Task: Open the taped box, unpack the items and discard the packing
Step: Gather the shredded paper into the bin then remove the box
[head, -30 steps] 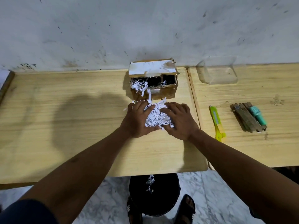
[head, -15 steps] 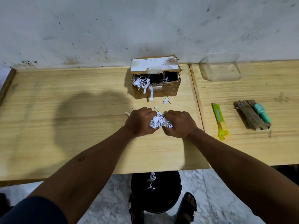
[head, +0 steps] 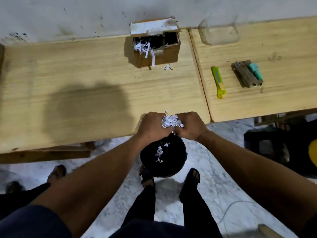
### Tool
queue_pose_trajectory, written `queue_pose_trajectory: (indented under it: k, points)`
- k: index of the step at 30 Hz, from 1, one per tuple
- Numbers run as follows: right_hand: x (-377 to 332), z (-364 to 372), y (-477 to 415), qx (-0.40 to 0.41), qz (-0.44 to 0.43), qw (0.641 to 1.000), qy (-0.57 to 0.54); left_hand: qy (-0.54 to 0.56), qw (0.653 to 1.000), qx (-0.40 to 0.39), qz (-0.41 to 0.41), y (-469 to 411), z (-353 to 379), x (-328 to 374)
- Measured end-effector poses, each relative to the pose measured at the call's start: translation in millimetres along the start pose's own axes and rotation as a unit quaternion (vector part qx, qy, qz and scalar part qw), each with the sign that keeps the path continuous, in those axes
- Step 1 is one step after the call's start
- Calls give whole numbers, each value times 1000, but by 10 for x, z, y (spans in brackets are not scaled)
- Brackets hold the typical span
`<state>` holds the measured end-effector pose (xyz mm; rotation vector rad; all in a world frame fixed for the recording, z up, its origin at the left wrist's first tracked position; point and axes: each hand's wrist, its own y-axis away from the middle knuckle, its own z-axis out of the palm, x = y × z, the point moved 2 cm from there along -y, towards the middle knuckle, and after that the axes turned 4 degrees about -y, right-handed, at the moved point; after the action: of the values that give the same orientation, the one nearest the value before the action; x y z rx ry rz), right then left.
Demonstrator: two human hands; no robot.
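A wad of white shredded paper [head: 171, 121] is squeezed between my left hand [head: 152, 125] and my right hand [head: 192, 125], both shut on it at the table's front edge. Just below them on the floor stands a black bin [head: 178, 162] with some shreds inside. The opened cardboard box [head: 164, 54] stands at the back of the table by the wall, its white-taped flap up, with more shredded paper [head: 141, 47] spilling over its left front rim. A few scraps [head: 167, 67] lie in front of it.
On the right table lie a yellow-green utility knife [head: 218, 82], a bundle of brown sticks with a teal item [head: 247, 73], and a clear plastic container [head: 218, 34] near the wall. My feet in black sandals flank the bin. Another person's feet show at the lower left.
Both hands have pulled the gathered shredded paper back from the middle of the table to its front edge, above the bin. The view has tilted down toward the floor.
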<state>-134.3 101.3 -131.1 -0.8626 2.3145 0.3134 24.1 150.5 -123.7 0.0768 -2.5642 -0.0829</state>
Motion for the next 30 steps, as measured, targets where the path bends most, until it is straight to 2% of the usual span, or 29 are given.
queue_pose_trajectory:
  k: [6, 8, 10, 14, 18, 21, 24, 27, 30]
  points:
    - [55, 236, 754, -16, 54, 997, -49, 98, 985, -66, -124, 771, 545, 210]
    - [168, 407, 891, -29, 97, 993, -60, 128, 969, -71, -201, 901, 787, 196]
    - [313, 607, 972, -45, 184, 978, -86, 171, 942, -83, -278, 941, 1008, 153]
    - [618, 1042, 980, -60, 342, 925, -153, 251, 854, -96, -446, 876, 1443, -34]
    - [917, 1491, 905, -51, 460, 858, -223, 331, 732, -109, -586, 776, 1841, -276]
    - [1164, 1778, 826, -50, 531, 813, -233, 360, 678, -126, -628, 656, 2091, -459]
    - [1320, 1926, 787, -76, 561, 785, -249, 398, 650, -138, -632, 524, 2232, -555]
    - [1382, 1948, 753, -106, 569, 781, -233, 402, 627, -178, -643, 465, 2252, -628]
    - [1349, 1894, 652, -147, 551, 795, -207, 390, 630, -193, -643, 455, 2215, -670]
